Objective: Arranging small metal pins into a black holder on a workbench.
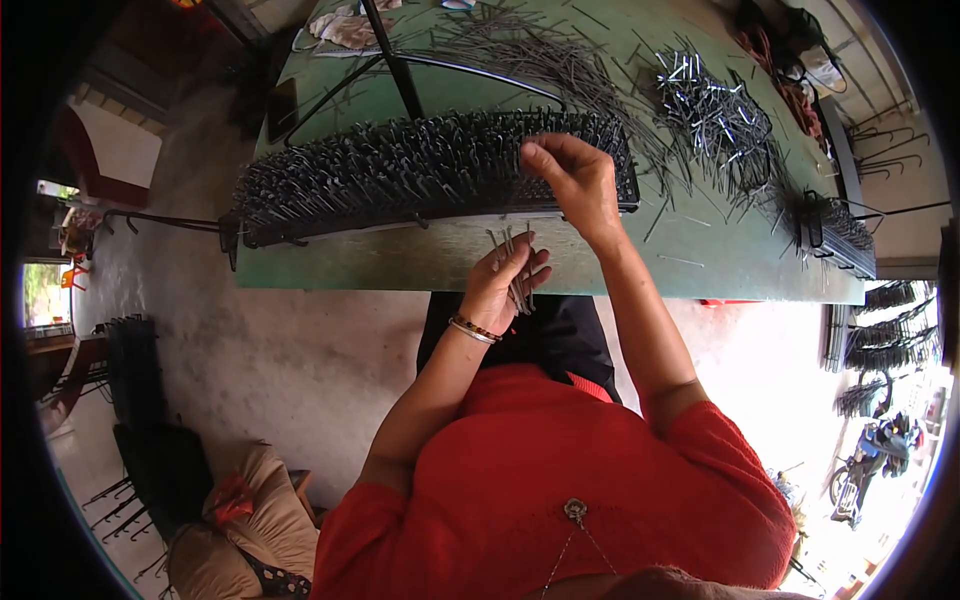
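Observation:
My left hand (pixel 497 278), with bracelets at its wrist, is closed around several thin metal hooks (pixel 521 297) just in front of the table's near edge. Their ends stick out above and below the fingers. Farther up, my right hand (pixel 582 187) hovers over the right part of a long black rack (pixel 370 228), thumb and fingertips pressed together. Whether something small sits in that pinch I cannot make out. Dark hooked metal pieces (pixel 400 160) stand densely packed along the rack.
Loose metal rods (pixel 530 55) lie scattered across the green table (pixel 690 270). A shinier heap (pixel 715 115) is at the right, near a second, smaller rack (pixel 838 235). Black bars (pixel 402 75) rise behind the long rack. Stuffed sacks (pixel 255 520) rest on the floor at lower left.

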Demonstrator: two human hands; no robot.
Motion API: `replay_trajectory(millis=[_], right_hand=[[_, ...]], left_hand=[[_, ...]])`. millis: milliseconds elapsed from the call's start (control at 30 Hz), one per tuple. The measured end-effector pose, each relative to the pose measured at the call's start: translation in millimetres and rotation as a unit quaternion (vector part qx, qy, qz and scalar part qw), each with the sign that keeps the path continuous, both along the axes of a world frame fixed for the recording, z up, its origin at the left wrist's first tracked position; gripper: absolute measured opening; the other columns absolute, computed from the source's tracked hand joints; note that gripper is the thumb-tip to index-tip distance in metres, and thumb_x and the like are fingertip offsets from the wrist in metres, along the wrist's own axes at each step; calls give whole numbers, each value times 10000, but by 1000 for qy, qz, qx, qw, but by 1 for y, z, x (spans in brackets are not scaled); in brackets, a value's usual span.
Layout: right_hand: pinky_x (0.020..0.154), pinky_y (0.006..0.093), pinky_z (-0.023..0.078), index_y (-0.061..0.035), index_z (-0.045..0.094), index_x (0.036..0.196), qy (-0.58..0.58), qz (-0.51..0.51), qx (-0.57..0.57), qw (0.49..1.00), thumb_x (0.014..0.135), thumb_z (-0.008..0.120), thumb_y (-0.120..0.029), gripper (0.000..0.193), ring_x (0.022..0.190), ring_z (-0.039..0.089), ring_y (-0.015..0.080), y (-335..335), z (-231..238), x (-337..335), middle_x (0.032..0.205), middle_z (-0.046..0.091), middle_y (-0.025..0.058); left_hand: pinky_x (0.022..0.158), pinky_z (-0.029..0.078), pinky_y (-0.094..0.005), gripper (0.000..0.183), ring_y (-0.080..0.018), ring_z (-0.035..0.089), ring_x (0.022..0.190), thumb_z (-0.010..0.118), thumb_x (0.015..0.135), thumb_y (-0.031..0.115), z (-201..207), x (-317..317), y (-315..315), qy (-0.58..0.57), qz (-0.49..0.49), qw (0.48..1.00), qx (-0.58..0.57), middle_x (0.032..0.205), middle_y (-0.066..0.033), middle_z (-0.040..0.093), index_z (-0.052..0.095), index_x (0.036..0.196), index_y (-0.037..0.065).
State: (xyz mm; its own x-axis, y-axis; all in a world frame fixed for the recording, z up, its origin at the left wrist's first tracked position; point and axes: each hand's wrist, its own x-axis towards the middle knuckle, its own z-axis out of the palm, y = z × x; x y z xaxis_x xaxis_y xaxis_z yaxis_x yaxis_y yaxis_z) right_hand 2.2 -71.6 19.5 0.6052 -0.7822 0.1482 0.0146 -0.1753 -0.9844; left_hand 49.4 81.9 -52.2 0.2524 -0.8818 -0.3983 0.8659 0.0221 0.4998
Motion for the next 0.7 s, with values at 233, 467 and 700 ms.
replay_trajectory(millis=[233,467,700], right_hand=[[753,251,491,-26,680,989,1,-71,-181,981,818,705,-144,209,835,638,113,3,-7,26,906,694,81],[725,290,518,-30,685,958,16,-84,-293,952,784,715,-102,191,819,662,198,5,-11,30,893,686,113],[600,330,432,-53,662,943,-10,-37,-494,869,754,697,-72,193,629,557,219,3,-28,35,717,614,51]], left_hand=[[859,529,-350,258,-183,595,952,516,902,22,-10,-3,1,-11,-36,999,-5,996,-52,553,518,1158,-6],[793,559,-395,257,-214,622,899,517,903,35,-8,-1,3,26,-44,998,25,953,-46,553,509,1160,44],[764,564,-403,248,-216,630,877,533,902,69,-10,-2,3,47,-66,996,41,896,-30,545,508,1148,78]])
